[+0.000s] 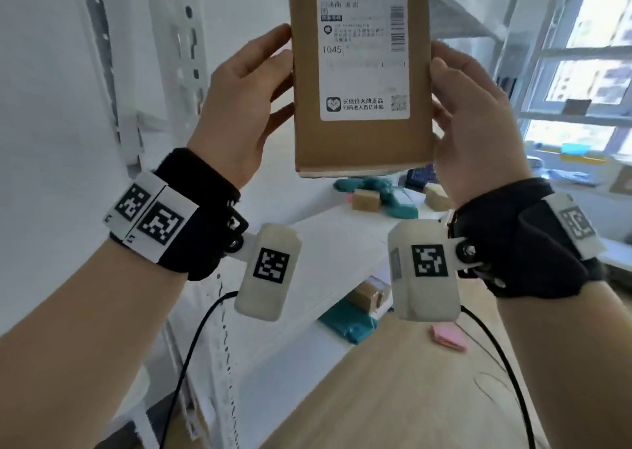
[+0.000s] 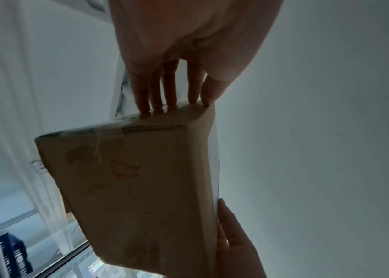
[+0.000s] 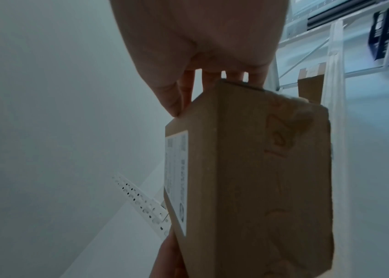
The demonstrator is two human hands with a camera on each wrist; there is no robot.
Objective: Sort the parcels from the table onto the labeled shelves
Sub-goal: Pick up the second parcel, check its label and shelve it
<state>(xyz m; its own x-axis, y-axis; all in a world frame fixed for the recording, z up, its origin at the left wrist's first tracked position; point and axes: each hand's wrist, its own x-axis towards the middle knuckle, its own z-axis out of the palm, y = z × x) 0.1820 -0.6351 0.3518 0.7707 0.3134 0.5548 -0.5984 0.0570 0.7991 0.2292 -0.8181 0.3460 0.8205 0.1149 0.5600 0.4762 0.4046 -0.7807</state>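
Plainly, the cardboard box (image 1: 362, 72) is held up in the air in front of the white shelf (image 1: 328, 243). The left hand (image 1: 239, 106) and right hand (image 1: 475, 120) clamp its two long sides, thumbs on the labeled front and fingers wrapped behind. It looks stiff and probably light, so gripping the side edges suits it. Only the head view shows the shipping label (image 1: 364, 45) reading 1045. The left wrist view shows faint red handwriting on the unlabeled back, too dim to read.
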